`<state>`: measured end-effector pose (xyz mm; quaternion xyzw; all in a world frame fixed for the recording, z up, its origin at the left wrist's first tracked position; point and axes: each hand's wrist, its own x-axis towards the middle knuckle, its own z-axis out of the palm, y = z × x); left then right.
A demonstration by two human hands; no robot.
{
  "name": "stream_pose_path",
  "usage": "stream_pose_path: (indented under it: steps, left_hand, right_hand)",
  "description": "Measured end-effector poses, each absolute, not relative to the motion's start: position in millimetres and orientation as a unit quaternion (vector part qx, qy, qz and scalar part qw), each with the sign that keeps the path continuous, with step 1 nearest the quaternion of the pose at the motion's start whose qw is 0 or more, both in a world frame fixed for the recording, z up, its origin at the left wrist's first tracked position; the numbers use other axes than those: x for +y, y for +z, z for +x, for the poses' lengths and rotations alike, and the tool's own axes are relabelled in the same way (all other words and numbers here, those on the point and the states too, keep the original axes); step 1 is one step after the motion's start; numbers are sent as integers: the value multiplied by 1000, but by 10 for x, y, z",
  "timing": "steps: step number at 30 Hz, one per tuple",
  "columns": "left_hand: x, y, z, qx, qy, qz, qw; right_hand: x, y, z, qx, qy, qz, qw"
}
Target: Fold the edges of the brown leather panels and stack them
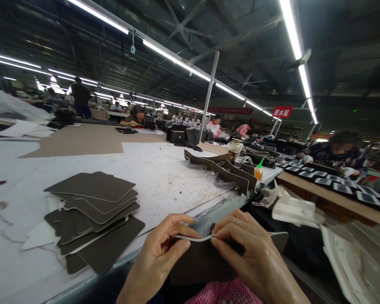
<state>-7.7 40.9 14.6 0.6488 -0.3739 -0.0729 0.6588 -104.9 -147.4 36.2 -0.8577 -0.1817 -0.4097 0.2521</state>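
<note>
My left hand point(158, 255) and my right hand point(250, 253) both pinch the top edge of a dark grey leather panel point(198, 261) held in front of me, below the table's edge. The fingers of both hands are closed on its pale folded rim point(196, 239). To the left, on the white table point(164, 169), lies a loose stack of dark grey rounded panels point(93, 213). Further right on the table sits a row of dark assembled pieces point(228, 171).
A small orange glue bottle with a green cap point(259, 170) stands near the table's right corner, by a jar point(234, 148). White trays point(296, 209) lie to the right. Other people sit working at benches on the right and far back.
</note>
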Motion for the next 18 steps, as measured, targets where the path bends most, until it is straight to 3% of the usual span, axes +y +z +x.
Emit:
stream_pose_path:
  steps: [9,18]
  left_hand:
    - [265,142,-168,-434,59,837,328]
    - [116,74,-49,-356,177,828,396]
  right_hand:
    - [-1393,215,-864,-198,-358,-901,140]
    - [-1374,191,-805,-132,-449,-882,48]
